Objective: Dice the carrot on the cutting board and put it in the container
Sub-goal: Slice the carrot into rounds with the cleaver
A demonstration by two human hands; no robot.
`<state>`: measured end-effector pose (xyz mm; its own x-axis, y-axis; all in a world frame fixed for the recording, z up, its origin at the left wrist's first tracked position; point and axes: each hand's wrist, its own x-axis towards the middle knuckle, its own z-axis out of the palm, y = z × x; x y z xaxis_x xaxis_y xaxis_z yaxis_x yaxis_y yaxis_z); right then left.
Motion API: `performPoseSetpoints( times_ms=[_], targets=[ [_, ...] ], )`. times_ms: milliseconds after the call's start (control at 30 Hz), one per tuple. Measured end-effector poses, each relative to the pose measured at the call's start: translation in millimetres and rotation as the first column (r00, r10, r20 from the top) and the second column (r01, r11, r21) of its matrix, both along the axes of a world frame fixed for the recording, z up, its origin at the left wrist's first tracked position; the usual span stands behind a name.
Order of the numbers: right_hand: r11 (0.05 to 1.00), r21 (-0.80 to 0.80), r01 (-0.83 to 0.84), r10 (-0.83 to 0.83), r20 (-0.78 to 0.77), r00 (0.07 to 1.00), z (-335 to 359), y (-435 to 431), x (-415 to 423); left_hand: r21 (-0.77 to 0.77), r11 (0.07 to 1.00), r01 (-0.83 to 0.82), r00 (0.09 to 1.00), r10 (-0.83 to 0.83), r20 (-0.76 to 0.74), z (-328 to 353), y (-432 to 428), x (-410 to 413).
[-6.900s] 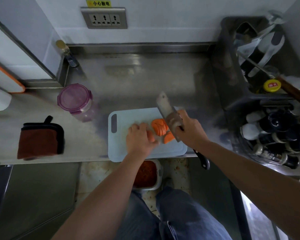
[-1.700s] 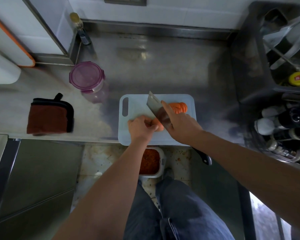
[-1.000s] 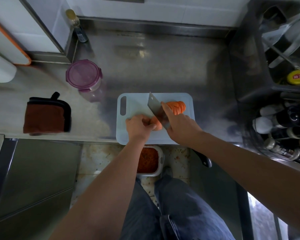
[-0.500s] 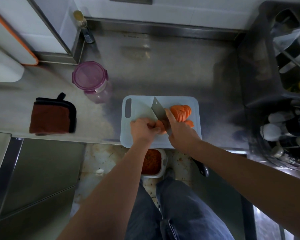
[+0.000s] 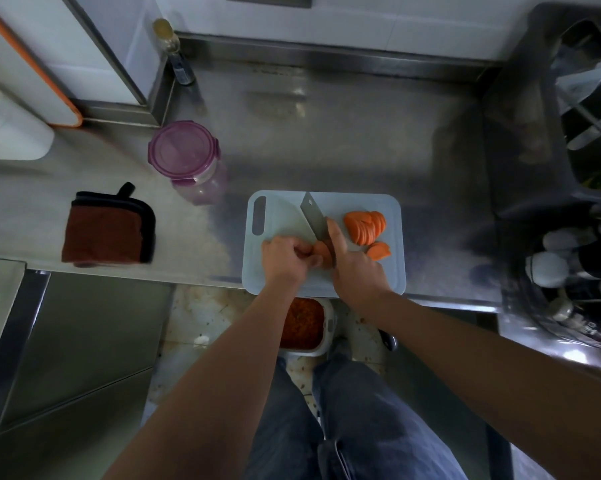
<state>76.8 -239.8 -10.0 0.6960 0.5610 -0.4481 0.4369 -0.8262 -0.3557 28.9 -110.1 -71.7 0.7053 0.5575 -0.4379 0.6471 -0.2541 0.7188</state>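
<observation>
The left hand [image 5: 285,256] curls its fingers round a short stub of carrot [image 5: 321,252], pinning it to the cutting board [image 5: 278,209]. The right hand [image 5: 356,271] is wrapped round the knife [image 5: 314,220], forefinger along the blade, edge against the stub's cut face. The stub lies roughly left to right, cut end rightward. Beyond the blade a fan of slices [image 5: 365,226] leans together. Slicing looks nearly finished; dicing, and filling the tub [image 5: 328,327] on the floor below, remain.
</observation>
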Motion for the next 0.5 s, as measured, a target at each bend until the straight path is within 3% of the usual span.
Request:
performPoseSetpoints(
  times_ms=[167,367,500],
  targets=[
    [0.995,0.094,0.037,-0.03,-0.076,0.997,4.0,4.6,14.8,0.01,1.0,-0.005,1.0,0.005,-0.004,4.6,-1.6,-1.4],
    [0.988,0.154,0.013,-0.009,-0.022,1.0,17.3,-4.6,27.4,0.07,0.997,0.022,0.999,-0.019,-0.044,9.0,-2.2,0.1],
    [0.994,0.096,-0.061,0.063,-0.022,0.998,28.7,-7.2,29.8,0.059,0.998,0.017,0.999,-0.015,-0.028,10.0,-3.3,-1.1]
  ],
)
